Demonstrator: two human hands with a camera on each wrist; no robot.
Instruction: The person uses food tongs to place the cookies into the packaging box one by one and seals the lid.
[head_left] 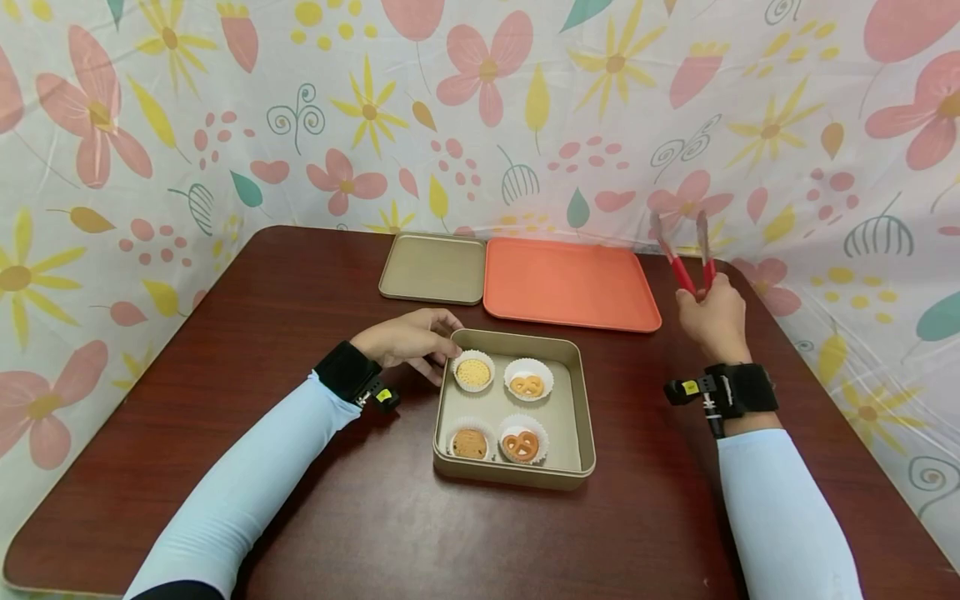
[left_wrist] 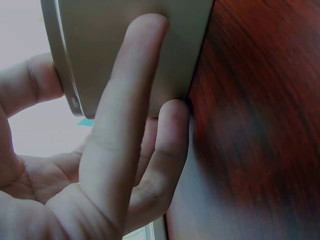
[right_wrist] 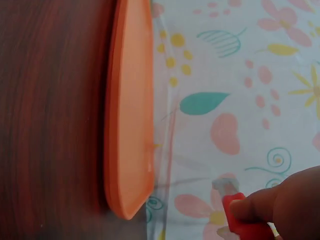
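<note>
A square gold tin [head_left: 517, 482] holds several cookies in white paper cups. My left hand [head_left: 408, 337] holds its back left corner, one fingertip over the rim and other fingers against the outer wall [left_wrist: 195, 20]. Inside, a round pale cookie [head_left: 473, 372] lies back left and a light pretzel-shaped cookie [head_left: 527, 385] back right. In front are a brown round cookie [head_left: 469, 444] and a darker pretzel-shaped cookie [head_left: 521, 447]. My right hand [head_left: 716, 321] grips red-handled tongs [head_left: 681, 271], raised at the table's back right, metal tips apart with nothing between them.
At the back of the brown table [head_left: 300, 275] lie a shallow gold tray or lid [head_left: 433, 267] and an orange tray [head_left: 570, 283], side by side. The orange tray is just left of the tongs. A flower-printed cloth [head_left: 450, 125] hangs behind the table.
</note>
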